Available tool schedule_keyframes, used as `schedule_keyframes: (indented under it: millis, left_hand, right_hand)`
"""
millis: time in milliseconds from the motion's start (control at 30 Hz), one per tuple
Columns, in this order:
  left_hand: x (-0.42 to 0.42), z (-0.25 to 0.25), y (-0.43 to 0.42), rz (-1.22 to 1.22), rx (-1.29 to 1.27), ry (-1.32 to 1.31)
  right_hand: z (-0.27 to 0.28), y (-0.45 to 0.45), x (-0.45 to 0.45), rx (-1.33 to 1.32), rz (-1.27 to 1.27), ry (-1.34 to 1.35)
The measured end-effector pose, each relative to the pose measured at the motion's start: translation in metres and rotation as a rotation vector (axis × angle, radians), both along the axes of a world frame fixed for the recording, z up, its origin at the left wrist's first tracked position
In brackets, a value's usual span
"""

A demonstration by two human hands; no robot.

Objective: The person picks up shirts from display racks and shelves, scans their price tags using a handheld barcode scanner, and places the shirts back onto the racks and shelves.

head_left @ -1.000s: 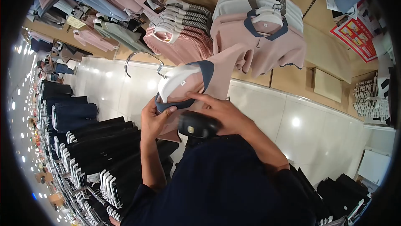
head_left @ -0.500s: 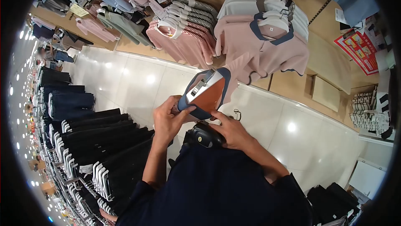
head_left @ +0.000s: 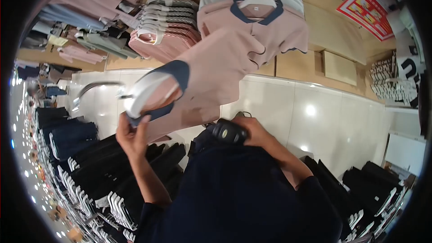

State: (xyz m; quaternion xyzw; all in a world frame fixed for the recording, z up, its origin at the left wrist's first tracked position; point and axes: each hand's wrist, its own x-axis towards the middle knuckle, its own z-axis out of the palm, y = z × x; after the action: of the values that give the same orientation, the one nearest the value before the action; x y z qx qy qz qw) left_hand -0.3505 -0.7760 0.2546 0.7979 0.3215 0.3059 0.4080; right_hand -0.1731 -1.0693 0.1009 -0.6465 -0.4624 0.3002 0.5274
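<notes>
My left hand (head_left: pixel 132 136) is closed on the navy collar of a pink short-sleeved polo shirt (head_left: pixel 211 65), with the thumb on top. A white hanger (head_left: pixel 143 91) sits inside the collar, and its metal hook (head_left: pixel 101 84) points left, blurred. The body of the shirt stretches up and right, overlapping a similar pink polo shirt (head_left: pixel 294 25) on the rack. My right hand (head_left: pixel 257 134) is near my waist, against a rounded black device (head_left: pixel 228 131). That device hides its fingers, so I cannot make out whether it grips anything.
Red-and-white striped shirts (head_left: pixel 164 43) hang left of the pink polo on the wooden display. Dark trousers (head_left: pixel 105 164) on white hangers line a rail at my left. More dark clothes (head_left: pixel 371 182) are at lower right. A red sign (head_left: pixel 366 13) stands upper right. Between them lies shiny tiled floor (head_left: pixel 315 103).
My left hand has moved left with the polo shirt's collar and hanger, and the shirt's body now spreads out. My right hand has come away from the collar. The whole view has shifted.
</notes>
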Motion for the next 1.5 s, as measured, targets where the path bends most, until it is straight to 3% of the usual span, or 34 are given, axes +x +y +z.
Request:
schedule_keyframes:
  millis: [33,67,100,167,200,267,333,400,633,733,767,800,867,933,967,1067,1133,1167,1200,1333,1400,1433,1500]
  left_hand:
    - [-0.001,0.011,0.0,0.003,-0.006,-0.06]
    - [-0.003,0.023,0.0,0.004,-0.011,-0.121]
    - [-0.014,0.029,0.008,-0.016,0.026,-0.117]
    - [-0.031,0.045,0.021,-0.026,0.081,-0.149]
    - [-0.038,0.054,0.025,-0.016,0.1,-0.185]
    - [-0.069,0.067,0.049,0.017,0.173,-0.197]
    - [-0.087,0.08,0.063,0.084,0.294,-0.313]
    - [-0.114,0.102,0.085,-0.071,0.328,-0.325]
    - [-0.178,0.148,0.093,0.13,0.345,-0.425]
    - [-0.186,0.152,0.085,0.281,0.356,-0.422]
    - [-0.185,0.149,0.085,0.316,0.35,-0.409]
    - [-0.187,0.145,0.089,0.349,0.34,-0.397]
    - [-0.193,0.13,0.105,0.301,0.281,-0.333]
    - [-0.2,0.103,0.13,0.249,0.217,-0.287]
    - [-0.197,0.089,0.135,0.274,0.184,-0.231]
    - [-0.189,0.029,0.159,0.23,-0.005,-0.133]
    - [-0.162,-0.015,0.15,0.29,-0.064,-0.082]
    - [-0.159,-0.033,0.147,0.29,-0.269,0.035]
    - [-0.136,-0.04,0.127,0.198,-0.345,-0.034]
    - [-0.102,-0.082,0.111,-0.027,-0.523,0.172]
    - [-0.093,-0.086,0.098,-0.125,-0.716,0.056]
    - [-0.095,-0.084,0.103,-0.153,-0.799,0.158]
    - [-0.089,-0.088,0.099,-0.241,-1.008,-0.063]
  right_hand:
    - [-0.027,-0.008,0.001,-0.092,-0.063,0.071]
    - [-0.06,-0.015,-0.006,-0.022,-0.286,0.303]
    - [-0.106,-0.027,-0.006,-0.262,-0.41,0.38]
    - [-0.169,-0.034,0.006,-0.192,-0.673,0.516]
    - [-0.206,-0.042,0.018,-0.301,-0.691,0.651]
    - [-0.221,-0.042,0.029,-0.158,-0.864,0.972]
    - [-0.239,-0.038,0.037,-0.114,-0.833,1.088]
    - [-0.26,-0.025,0.041,-0.089,-0.814,1.209]
    - [-0.301,0.066,0.055,0.052,-0.694,1.553]
    - [-0.239,0.093,0.045,0.229,-0.508,1.682]
    - [-0.271,0.11,0.046,0.227,-0.463,1.661]
    - [-0.237,0.113,0.044,0.272,-0.452,1.601]
    - [-0.205,0.113,0.045,0.238,-0.493,1.488]
    - [-0.231,0.106,0.054,0.297,-0.527,1.494]
    - [-0.228,0.097,0.056,0.315,-0.658,1.444]
    - [-0.211,0.069,0.062,0.245,-0.89,1.099]
    - [-0.163,0.072,0.048,0.335,-0.958,0.958]
    - [-0.126,0.078,0.038,0.375,-0.982,0.887]
    - [-0.095,0.09,0.026,0.384,-0.934,0.813]
    - [0.0,0.15,-0.043,0.227,-0.656,0.472]
    - [0.044,0.179,-0.086,0.164,-0.563,0.399]
    - [0.045,0.194,-0.101,0.148,-0.498,0.372]
    - [0.052,0.215,-0.129,0.148,-0.376,0.308]
